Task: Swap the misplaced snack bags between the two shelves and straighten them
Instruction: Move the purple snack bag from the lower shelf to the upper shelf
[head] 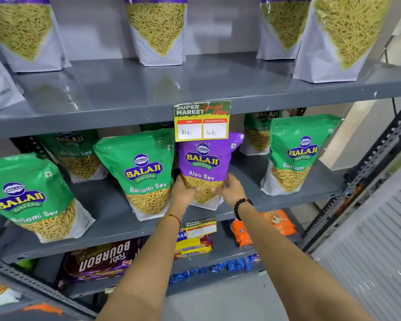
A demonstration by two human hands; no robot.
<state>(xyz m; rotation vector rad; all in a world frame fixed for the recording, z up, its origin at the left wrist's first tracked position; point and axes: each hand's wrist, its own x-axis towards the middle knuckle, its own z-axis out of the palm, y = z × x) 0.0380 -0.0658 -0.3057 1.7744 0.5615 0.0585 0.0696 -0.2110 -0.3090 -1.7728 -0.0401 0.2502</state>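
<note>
A purple Aloo Sev bag (205, 162) stands on the middle shelf (116, 205) among several green Ratlami Sev bags (146, 172). My left hand (183, 192) grips its lower left side and my right hand (232, 188) grips its lower right side. The bag is upright, its top just below a price tag (202, 121). On the upper shelf (125, 89) stand several purple-topped Aloo Sev bags (158, 31), with open gaps between them.
Below the middle shelf lie a Bourbon biscuit pack (102, 260), yellow biscuit packs (192, 246), orange packs (241, 232) and blue wrappers (218, 267). A perforated metal upright (357, 181) frames the right side. A ribbed grey panel (380, 239) stands at right.
</note>
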